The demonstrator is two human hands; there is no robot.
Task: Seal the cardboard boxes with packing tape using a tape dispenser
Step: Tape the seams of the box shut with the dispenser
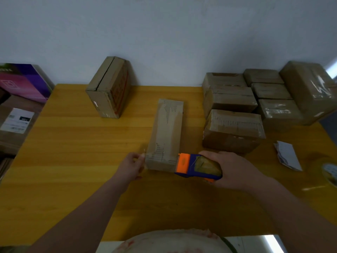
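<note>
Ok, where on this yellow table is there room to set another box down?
Bare wood left of the long cardboard box, in front of the upright cardboard box, and along the table's near edge. Crowded right: stacked brown boxes.

A yellow-orange finish with straight wood grain is seen on the table (pixel 73 161). The tape dispenser (pixel 197 168), just past 5 o'clock of centre, is coloured deep blue with bright orange parts, and the packing tape (pixel 206 164) inside it is tinted olive-yellow. The long cardboard box (pixel 166 132) at centre is brown, streaked with paler torn patches. A red printed pattern is carried by the upright carton (pixel 109 88) at 11 o'clock. Plain brown is shown by the stacked boxes (pixel 233 130) at 2 o'clock. At 10 o'clock a purple and pink box (pixel 23 83) is found. The wall (pixel 164 33) is pale blue-grey.
</note>
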